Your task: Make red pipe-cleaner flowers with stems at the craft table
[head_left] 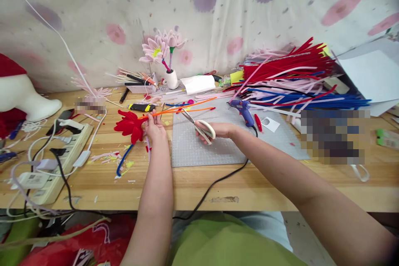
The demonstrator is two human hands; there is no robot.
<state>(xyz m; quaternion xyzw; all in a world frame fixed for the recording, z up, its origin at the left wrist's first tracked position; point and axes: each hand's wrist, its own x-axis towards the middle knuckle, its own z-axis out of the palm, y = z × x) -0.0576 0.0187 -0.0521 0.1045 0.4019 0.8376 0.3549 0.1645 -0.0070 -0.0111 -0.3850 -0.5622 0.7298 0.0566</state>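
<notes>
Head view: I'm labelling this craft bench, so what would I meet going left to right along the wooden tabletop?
White power strip → red pipe-cleaner flower → left hand pinching the orange pipe cleaners → cream-handled scissors in the right hand → blue glue gun → heap of red, pink and blue pipe cleaners.

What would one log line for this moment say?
left hand: holds orange pipe cleaners by red flower | right hand: holds scissors, blades open | surface: grey cutting mat

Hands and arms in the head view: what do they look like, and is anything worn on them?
Both are bare from fingers to above the elbow: left hand and right hand show no gloves, sleeves, watch or bracelet. Rings cannot be made out. A green garment covers the lap below.
</notes>
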